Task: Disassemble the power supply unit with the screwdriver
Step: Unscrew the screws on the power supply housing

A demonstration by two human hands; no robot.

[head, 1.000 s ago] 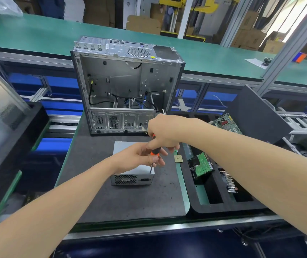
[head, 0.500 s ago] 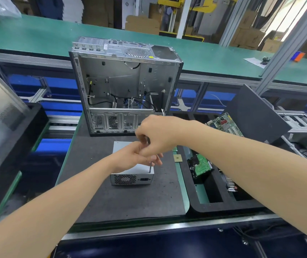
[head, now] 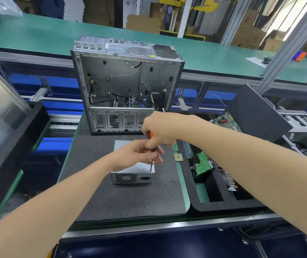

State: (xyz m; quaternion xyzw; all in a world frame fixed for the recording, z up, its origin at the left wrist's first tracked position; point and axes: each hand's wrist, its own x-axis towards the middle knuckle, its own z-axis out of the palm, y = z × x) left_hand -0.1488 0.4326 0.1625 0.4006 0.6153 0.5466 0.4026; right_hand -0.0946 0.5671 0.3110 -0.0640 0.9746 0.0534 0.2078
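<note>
My right hand (head: 160,127) is curled round the top of the screwdriver (head: 151,148), fingers clamped on its orange and black handle; the tool stands nearly upright, its shaft coming down on the top face of the power supply unit (head: 130,175) close to the near right corner. My left hand (head: 135,155) lies over the unit's top, the thumb and first fingers pinching the lower end of the handle where the shaft begins; the tip is too small here for me to say whether it sits in a screw head. The power supply unit rests flat on the black mat (head: 121,200), its vented fan grille and socket facing me. Behind it, at the far end of the mat, the open computer case (head: 126,81) stands upright, loose black cables in its lower part. Just right of the unit a small square chip (head: 178,157) lies at the mat's edge; beyond that, the black foam tray (head: 201,205) holds a drive with a green circuit board (head: 202,164) in one compartment.
</note>
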